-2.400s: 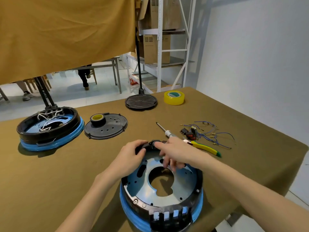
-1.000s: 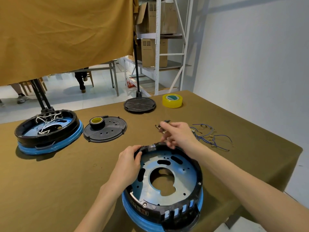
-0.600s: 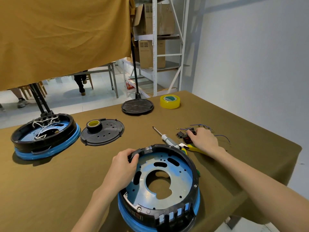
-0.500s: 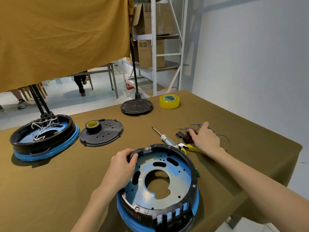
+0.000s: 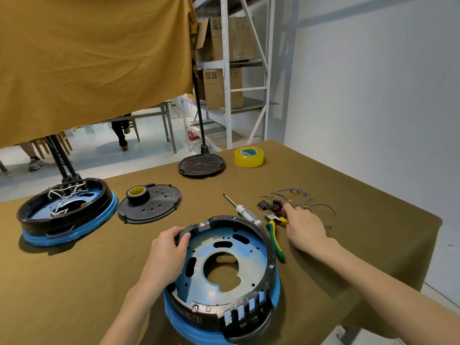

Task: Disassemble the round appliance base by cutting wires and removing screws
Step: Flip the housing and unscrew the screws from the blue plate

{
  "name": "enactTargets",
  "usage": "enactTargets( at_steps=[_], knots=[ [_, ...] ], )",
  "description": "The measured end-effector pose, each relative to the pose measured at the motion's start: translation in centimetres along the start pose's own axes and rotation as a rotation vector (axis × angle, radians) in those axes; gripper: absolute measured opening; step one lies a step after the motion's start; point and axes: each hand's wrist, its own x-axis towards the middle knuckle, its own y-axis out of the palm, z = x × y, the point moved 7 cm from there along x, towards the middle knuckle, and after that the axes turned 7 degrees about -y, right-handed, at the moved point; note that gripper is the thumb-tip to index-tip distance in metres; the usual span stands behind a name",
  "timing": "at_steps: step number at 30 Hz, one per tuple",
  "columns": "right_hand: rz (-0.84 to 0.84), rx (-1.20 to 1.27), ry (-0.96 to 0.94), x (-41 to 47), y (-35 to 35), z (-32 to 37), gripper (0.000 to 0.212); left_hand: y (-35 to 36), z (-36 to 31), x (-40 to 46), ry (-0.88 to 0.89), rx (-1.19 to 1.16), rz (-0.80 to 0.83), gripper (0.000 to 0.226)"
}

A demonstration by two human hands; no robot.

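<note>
The round appliance base (image 5: 270,257), a black ring on a blue band with a bare metal plate inside, lies open side up at the table's front. My left hand (image 5: 166,252) grips its upper left rim. My right hand (image 5: 303,227) lies palm down to the right of the base, fingers apart. Its fingertips touch the black and red switch parts (image 5: 270,207) beside a pile of cut blue wires (image 5: 298,194). Green and yellow pliers (image 5: 276,242) lie along the base's right side, their head under my fingertips. A screwdriver (image 5: 245,212) lies just beyond the base.
A second base (image 5: 67,212) with white wires inside sits at the far left. A black cover plate (image 5: 159,207) carries a tape roll (image 5: 138,194). A yellow tape roll (image 5: 249,156) and a stand's round foot (image 5: 201,165) are at the back. The table's edge drops off at the right.
My right hand has lifted a small part out of the base, carried it right and come down on the pile of parts and wires. My left hand has stayed on the rim.
</note>
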Motion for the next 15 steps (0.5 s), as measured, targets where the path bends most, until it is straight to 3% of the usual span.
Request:
enactTargets(
  at_steps=[2, 4, 7, 10, 12, 15],
  knots=[
    [-0.114, -0.044, 0.001, 0.4, -1.2, 0.7, 0.028, -0.5, 0.6, 0.2, -0.035, -0.012, -0.026, 0.02],
    [-0.22, 0.121, -0.094, 1.4, -2.2, 3.3, 0.021, -0.6, 0.8, 0.5, -0.06, -0.008, -0.024, 0.02],
    [0.014, 0.37, -0.106, 3.9, -0.6, 6.9, 0.042, -0.5, 0.9, 0.7, -0.068, 0.009, -0.02, 0.021],
    [0.204, 0.217, -0.086, 5.6, 1.0, 8.3, 0.04, -1.2, 1.0, 0.5, -0.065, -0.004, -0.046, 0.021],
    [0.208, 0.178, -0.059, 6.0, 1.4, 8.2, 0.034, -1.5, 1.0, 0.3, -0.046, 0.011, -0.069, 0.021],
    [0.101, 0.438, 0.031, 5.8, 0.8, 7.7, 0.041, -2.4, 1.0, 0.1, -0.021, 0.01, -0.13, 0.024]
  ],
)
